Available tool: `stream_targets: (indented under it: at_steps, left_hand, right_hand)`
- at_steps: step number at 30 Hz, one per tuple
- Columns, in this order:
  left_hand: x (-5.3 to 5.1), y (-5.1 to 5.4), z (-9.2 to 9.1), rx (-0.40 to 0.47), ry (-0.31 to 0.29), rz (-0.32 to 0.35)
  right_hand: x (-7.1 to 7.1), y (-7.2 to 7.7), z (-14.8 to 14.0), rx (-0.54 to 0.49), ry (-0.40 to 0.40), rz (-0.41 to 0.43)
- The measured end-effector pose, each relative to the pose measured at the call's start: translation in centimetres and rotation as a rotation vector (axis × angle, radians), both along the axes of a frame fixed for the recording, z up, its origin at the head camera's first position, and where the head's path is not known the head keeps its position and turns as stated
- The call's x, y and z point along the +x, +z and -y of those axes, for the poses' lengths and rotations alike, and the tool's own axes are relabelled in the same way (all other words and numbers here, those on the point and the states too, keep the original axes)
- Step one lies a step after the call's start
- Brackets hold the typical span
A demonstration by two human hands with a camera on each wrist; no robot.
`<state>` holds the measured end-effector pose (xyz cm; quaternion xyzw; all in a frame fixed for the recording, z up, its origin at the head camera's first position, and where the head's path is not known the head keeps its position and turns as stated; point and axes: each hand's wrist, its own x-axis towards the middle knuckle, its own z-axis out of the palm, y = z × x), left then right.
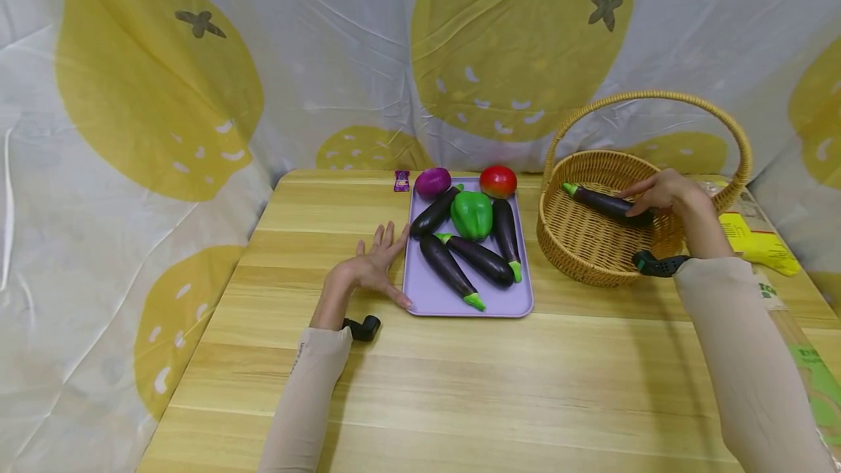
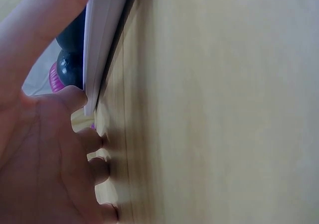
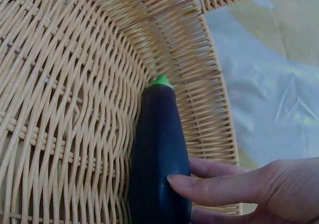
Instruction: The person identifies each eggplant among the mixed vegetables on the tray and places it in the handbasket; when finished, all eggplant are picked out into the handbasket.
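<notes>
Inside the wicker basket lies a dark eggplant with a green cap. My right hand grips it near its thick end, thumb on one side and fingers on the other, as the right wrist view shows. My left hand is spread on the table, its thumb and index finger at the left edge of the lilac tray. On that tray are several eggplants, a green bell pepper, a purple onion and a round red fruit.
The basket's tall arched handle rises over its bowl. A small purple packet lies behind the tray's left corner. Yellow packaging lies right of the basket. A lemon-print cloth hangs behind the wooden table.
</notes>
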<state>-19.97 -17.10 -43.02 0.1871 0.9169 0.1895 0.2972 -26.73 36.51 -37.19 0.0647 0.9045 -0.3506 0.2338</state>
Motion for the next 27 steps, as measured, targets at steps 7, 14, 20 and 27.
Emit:
stream_targets:
  at_steps: [7, 14, 20, 27]
  left_hand:
    - [0.1, 0.0, 0.0, -0.009, 0.004, 0.0]
    - [0.0, 0.0, 0.0, -0.006, 0.001, -0.011]
    - [-0.1, -0.3, 0.1, 0.006, -0.002, -0.02]
    - [0.1, -0.1, 0.1, 0.013, -0.001, -0.011]
  right_hand:
    - [0.1, 0.3, 0.3, 0.023, 0.081, -0.04]
    - [1.2, 2.7, 1.9, 0.049, 0.266, -0.129]
    - [3.9, 5.3, 4.6, 0.06, 0.395, -0.165]
    - [8.1, 6.2, 8.7, -0.042, 0.453, -0.29]
